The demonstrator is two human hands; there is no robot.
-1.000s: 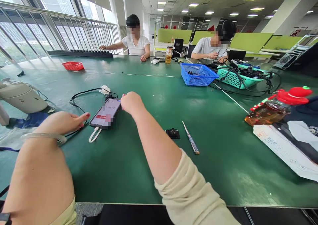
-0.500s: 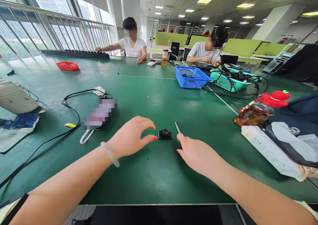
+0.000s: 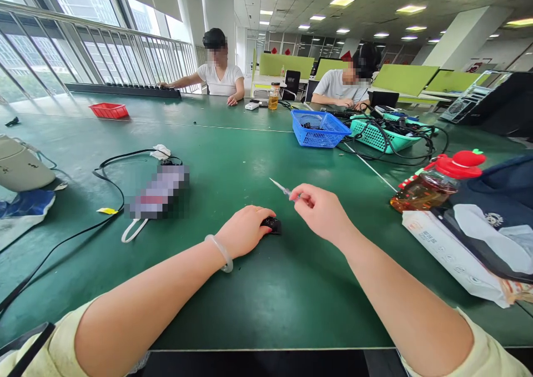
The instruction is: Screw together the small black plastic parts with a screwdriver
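Observation:
My left hand [image 3: 246,230] is closed on the left side of a small black square part [image 3: 274,225] lying on the green table. Fingers and thumb cover part of it, and its raised middle is partly hidden. My right hand [image 3: 320,210] holds a small screwdriver [image 3: 281,188] with a thin pale shaft and a clear-looking handle. The shaft points up and left, above and apart from the black part.
To the left lie a pixelated phone-like object [image 3: 160,191] and a black cable [image 3: 121,188]. Blue [image 3: 320,135] and teal baskets [image 3: 381,138] stand ahead. A red-lidded bottle [image 3: 433,182] and white packet [image 3: 453,260] are on the right. Two people sit across the table.
My left hand has moved right and closed on the black part. My right hand has risen, and the screwdriver has swung to point left, more of it showing.

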